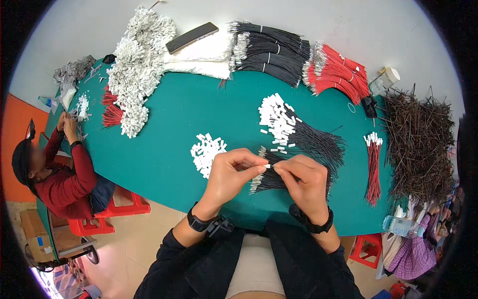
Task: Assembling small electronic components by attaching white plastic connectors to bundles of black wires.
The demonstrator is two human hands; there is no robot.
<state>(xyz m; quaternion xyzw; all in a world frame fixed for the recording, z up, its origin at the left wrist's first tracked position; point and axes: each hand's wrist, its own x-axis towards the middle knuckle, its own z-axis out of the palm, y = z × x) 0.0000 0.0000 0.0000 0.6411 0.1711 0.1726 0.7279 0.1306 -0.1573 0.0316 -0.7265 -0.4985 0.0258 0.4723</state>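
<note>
While left fingers [257, 171] pinch a white sleeve [268, 166], right fingers [290, 166] a mostly hidden wire [272, 167], open tabletop [159, 144] reaches the near-left edge.

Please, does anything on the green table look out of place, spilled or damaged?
Nothing looks plainly spilled or damaged. The black device lies aslant on the white packs, perhaps out of place there. The brown heap at the right looks oddly tangled, while the red wires along the back lie in bundles.

The green table [169, 129] bears small white pieces [205, 153] beside the left hand [226, 174], black wires [271, 181] beneath both hands, and red wires [373, 172] right of the right hand [306, 180].
</note>
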